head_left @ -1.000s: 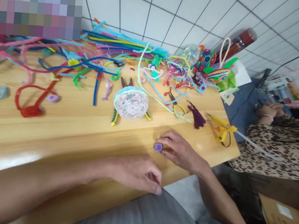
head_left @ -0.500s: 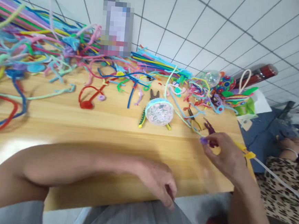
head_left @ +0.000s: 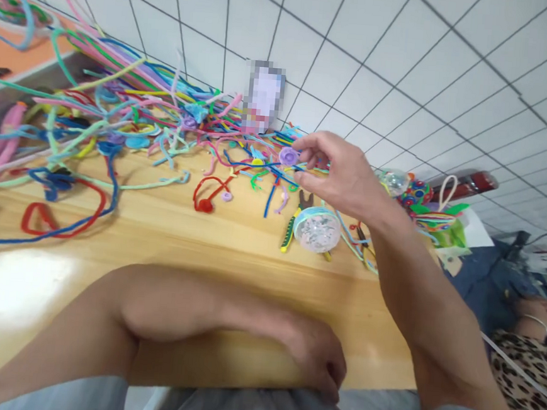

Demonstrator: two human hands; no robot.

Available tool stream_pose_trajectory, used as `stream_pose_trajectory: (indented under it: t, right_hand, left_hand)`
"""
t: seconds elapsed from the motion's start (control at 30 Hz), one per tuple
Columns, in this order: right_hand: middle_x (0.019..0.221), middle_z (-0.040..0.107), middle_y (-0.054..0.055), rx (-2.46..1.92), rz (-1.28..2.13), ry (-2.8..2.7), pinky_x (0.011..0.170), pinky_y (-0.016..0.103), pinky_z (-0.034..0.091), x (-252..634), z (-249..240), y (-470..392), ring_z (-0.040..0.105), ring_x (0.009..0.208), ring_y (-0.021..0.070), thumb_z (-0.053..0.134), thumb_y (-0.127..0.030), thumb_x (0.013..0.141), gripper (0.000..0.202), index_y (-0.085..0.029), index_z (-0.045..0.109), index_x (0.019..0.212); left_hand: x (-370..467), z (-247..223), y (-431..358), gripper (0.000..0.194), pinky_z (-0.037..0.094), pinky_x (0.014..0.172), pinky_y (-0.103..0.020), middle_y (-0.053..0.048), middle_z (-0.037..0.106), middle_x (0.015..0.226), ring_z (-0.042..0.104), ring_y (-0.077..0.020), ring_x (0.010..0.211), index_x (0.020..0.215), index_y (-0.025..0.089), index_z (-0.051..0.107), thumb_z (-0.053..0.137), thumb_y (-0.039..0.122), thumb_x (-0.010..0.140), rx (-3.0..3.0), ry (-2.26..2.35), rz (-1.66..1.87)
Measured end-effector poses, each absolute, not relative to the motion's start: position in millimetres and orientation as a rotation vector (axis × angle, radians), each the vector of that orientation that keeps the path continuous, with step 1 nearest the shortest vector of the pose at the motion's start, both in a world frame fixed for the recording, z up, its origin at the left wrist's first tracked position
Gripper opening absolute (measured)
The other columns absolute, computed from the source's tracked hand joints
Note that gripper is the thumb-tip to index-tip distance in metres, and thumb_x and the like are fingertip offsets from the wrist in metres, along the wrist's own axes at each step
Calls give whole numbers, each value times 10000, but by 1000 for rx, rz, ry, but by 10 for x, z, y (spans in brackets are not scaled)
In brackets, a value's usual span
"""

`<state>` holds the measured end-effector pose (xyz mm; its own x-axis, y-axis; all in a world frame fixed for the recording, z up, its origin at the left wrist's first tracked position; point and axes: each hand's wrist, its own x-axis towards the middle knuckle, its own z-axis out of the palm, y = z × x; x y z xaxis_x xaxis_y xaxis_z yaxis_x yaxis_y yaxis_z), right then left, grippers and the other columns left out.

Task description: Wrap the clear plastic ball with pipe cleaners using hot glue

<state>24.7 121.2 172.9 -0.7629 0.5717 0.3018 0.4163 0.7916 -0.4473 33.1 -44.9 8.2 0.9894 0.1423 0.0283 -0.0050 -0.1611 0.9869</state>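
Note:
My right hand (head_left: pixel 337 172) is raised over the back of the table, its thumb and fingers around a small purple coil (head_left: pixel 288 156). Near the table's front edge rests my left hand (head_left: pixel 321 357), fingers curled inward; whether they hold anything is hidden. Between the hands a clear ball with a light blue band (head_left: pixel 317 229) lies on green and yellow pliers (head_left: pixel 288 233). Left of the pliers are a blue stem (head_left: pixel 271 196), a small purple ring (head_left: pixel 227 196) and a red looped piece (head_left: pixel 204 205).
Many coloured fuzzy stems (head_left: pixel 120 104) are heaped along the tiled wall. A phone-like blurred object (head_left: pixel 263 97) stands behind them. A decorated ball (head_left: pixel 416 192) sits at the back right. Another person's arm (head_left: pixel 532 317) shows at the right edge.
My right hand has moved from the table's right side to the back middle with the purple coil. The camera view has turned left, showing an orange surface.

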Motion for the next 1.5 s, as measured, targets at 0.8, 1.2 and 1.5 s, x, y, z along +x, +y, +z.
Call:
stream_pose_trajectory:
  t: [0.8,1.2,1.5]
  right_hand:
    - [1053,826,169,-1384,-236,-3312,839,367,525,5,1233,1265,755,1009,306,671,-340,945,243,-161,810,1032]
    - [1074,831,128,-1420,-121,-3464,779,306,506,-289,1305,1420,764,983,259,566,-299,971,315,-146,803,1111]
    - [1154,809,206,-1470,-378,-3462,838,393,520,-356,1277,1321,757,1080,359,672,-365,921,347,-137,776,1162]
  left_hand:
    - [367,102,-497,230,426,618,-270,42,648,657,627,-148,659,684,177,676,756,187,900,1967,146,209]
    - [180,266,-406,308,415,619,-269,55,507,623,494,-136,595,636,205,519,660,107,892,1949,3,194]
    - [341,140,-463,275,417,634,-285,42,577,647,586,-167,680,656,201,595,737,173,890,2059,73,230]
